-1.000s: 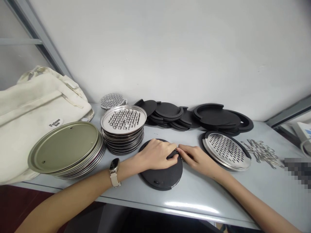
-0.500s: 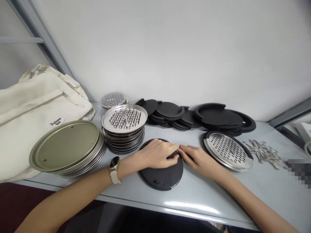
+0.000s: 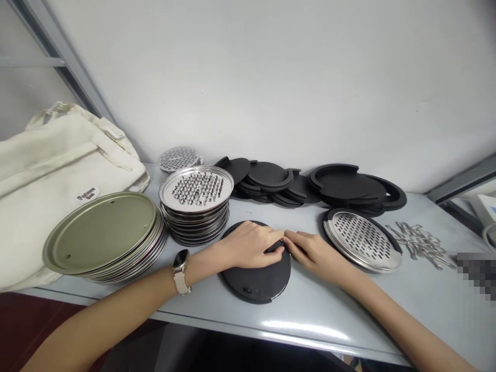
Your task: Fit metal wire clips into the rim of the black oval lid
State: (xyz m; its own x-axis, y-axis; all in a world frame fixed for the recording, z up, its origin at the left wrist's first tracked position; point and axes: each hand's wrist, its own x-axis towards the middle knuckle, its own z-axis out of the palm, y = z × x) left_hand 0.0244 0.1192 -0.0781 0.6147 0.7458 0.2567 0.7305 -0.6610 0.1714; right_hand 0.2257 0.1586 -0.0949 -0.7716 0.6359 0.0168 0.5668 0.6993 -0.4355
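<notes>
A round, flat black disc (image 3: 259, 284) with a shiny face lies on the table in front of me. My left hand (image 3: 253, 244) rests across its upper part, thumb and fingers closed near the right rim. From the other side, my right hand (image 3: 312, 254) meets it at that rim, its fingers bent together. The fingertips of both hands nearly touch. A tiny light sliver shows between them, but what they pinch is hidden. Right of my right hand, round metal graters (image 3: 364, 240) sit stacked in a black rim holder.
Olive round plates (image 3: 104, 232) are stacked at left, beside a cream cloth bag (image 3: 58, 160). Behind my left hand stands a stack of round graters (image 3: 196, 190). Black holders (image 3: 269, 175) lie along the wall. Small metal clips (image 3: 420, 243) are heaped at right on the grey table (image 3: 217, 310).
The whole view has shifted very slightly. Both hands keep their place at the disc's right rim, with hardly any visible movement.
</notes>
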